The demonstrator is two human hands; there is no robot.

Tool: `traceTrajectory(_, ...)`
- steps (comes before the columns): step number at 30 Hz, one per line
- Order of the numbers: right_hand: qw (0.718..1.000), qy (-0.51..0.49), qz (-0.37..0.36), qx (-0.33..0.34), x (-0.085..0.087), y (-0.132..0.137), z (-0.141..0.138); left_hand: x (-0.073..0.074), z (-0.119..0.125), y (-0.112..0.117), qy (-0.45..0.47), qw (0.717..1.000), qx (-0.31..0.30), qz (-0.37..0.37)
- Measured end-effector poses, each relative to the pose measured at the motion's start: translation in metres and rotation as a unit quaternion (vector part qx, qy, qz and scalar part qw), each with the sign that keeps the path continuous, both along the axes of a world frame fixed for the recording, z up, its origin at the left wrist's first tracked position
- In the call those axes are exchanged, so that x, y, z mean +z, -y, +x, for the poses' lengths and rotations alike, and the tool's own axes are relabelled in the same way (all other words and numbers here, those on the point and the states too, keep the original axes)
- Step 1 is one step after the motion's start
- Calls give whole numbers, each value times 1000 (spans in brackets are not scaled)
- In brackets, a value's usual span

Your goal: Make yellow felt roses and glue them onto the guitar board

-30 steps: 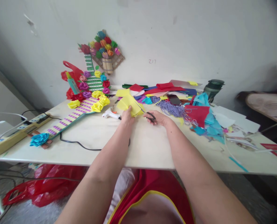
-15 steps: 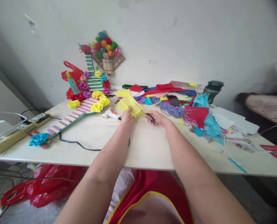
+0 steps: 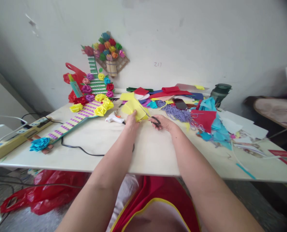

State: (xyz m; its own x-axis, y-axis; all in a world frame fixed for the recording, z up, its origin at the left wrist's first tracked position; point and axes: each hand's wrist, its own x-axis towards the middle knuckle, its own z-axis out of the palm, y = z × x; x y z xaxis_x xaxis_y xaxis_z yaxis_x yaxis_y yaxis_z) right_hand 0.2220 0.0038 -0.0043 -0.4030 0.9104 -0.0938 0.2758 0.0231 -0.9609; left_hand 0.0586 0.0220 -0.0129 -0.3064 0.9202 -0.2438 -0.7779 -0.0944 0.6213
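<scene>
My left hand (image 3: 133,120) pinches a yellow sheet of paper (image 3: 133,108) above the middle of the table. Black-handled scissors (image 3: 155,121) are in my right hand (image 3: 163,122), their fingers wrapped in the handles. The scissor blades point up and left, apart from each other at the right edge of the yellow paper. Just left of my left hand a white glue gun (image 3: 115,118) lies on the table.
A guitar-shaped craft piece (image 3: 78,120) with paper roses lies to the left, near a power strip (image 3: 20,137). Coloured paper sheets (image 3: 171,91), purple shredded strands (image 3: 177,112), a phone (image 3: 180,104) and a dark bottle (image 3: 220,93) stand or lie along the back right.
The scissors have opened a little wider at the yellow paper, and my right hand has turned slightly. My left hand keeps its hold in almost the same place.
</scene>
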Motion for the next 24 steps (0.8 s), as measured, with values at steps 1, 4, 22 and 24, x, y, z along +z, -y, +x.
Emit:
traceTrajectory(1, 1000, 1, 0, -2, 0, 0, 0, 0, 0, 0, 0, 1000, -1, 2)
traceTrajectory(4, 1000, 0, -4, -6, 0, -1, -1, 0, 1, 2, -1, 1000, -5, -1)
traceTrajectory(22, 1000, -1, -5, -26, 1, 1, -4, 4, 1, 3, 9, 1000, -10, -6)
traceTrajectory(24, 999, 6, -9, -34, 2, 2, -5, 5, 1, 3, 13, 1000, -6, -11)
